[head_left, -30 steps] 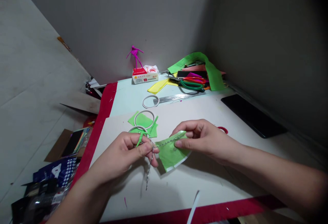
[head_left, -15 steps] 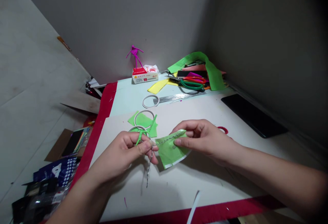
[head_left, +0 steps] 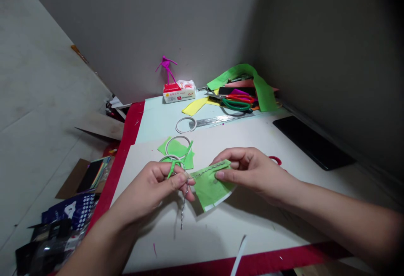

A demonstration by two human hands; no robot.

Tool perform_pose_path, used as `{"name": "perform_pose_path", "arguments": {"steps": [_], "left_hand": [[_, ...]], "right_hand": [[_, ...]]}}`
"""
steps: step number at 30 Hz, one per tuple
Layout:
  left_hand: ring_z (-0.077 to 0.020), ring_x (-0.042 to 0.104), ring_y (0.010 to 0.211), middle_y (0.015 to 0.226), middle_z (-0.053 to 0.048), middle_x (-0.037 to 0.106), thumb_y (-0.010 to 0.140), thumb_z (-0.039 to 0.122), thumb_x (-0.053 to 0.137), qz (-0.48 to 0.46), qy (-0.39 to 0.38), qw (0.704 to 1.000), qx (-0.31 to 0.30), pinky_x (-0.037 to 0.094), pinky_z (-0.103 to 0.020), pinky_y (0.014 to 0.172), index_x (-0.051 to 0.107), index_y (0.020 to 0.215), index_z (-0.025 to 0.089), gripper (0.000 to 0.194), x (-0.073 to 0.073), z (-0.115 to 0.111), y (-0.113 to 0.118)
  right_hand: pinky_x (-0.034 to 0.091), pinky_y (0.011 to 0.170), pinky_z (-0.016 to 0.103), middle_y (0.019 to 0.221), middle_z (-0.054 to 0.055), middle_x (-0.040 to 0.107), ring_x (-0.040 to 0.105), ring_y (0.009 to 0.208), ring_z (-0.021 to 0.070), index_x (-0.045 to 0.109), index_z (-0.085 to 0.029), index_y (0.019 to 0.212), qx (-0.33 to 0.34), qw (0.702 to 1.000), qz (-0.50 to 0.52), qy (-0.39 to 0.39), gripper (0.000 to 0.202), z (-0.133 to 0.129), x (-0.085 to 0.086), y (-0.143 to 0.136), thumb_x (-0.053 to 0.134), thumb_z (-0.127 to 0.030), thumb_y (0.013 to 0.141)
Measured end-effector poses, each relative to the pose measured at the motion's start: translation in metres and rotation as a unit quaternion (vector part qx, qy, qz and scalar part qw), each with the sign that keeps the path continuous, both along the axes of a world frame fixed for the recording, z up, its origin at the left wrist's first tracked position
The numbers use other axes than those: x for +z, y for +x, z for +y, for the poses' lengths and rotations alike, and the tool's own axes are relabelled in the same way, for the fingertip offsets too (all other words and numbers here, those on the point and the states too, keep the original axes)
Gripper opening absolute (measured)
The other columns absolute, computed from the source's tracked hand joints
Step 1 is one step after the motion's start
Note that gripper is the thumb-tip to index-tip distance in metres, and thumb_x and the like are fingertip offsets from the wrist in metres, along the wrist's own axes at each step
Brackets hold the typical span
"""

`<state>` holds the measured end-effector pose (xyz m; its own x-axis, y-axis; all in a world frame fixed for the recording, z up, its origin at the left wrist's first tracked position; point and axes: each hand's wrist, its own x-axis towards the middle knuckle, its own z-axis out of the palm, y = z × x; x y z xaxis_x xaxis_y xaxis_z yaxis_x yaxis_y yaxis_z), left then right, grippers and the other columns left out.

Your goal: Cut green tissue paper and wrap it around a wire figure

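Note:
My left hand pinches a twisted wire figure, partly wrapped in green, with one bare twisted leg hanging down. Between the thumb and fingers of my right hand is a green paper piece with a white lower edge. Another twisted wire length lies along the paper's upper edge, running from my left fingertips to my right ones. Just behind my left hand, green scraps lie on the table with white tape rings on and beside them.
A pink figure stands on a small box at the back. Scissors, coloured paper strips and straight wires lie behind my hands. At right is a black phone-like slab; a white strip lies at the front edge.
The green paper has tilted slightly between my hands, and its upper edge with the wire now shows flatter. Both hands keep nearly the same place and grip.

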<state>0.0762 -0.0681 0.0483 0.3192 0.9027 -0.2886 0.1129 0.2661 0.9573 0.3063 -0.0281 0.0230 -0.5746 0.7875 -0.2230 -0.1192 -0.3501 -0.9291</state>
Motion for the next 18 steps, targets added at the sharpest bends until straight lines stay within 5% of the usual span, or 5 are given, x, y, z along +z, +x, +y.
{"name": "perform_pose_path", "arguments": {"steps": [18], "left_hand": [[-0.0133,0.063,0.067,0.067,-0.003,0.072,0.087,0.03,0.063,-0.005,-0.006,1.0,-0.002,0.047,-0.026,0.072,0.07,0.073,0.016,0.02,0.0001,-0.0001,0.0007]], "right_hand": [[0.041,0.063,0.021,0.073,-0.001,0.064,0.053,0.066,0.0081,0.07,-0.018,0.082,-0.009,0.999,0.031,-0.015,0.02,-0.002,0.001,-0.0002,0.078,-0.032,0.071]]}}
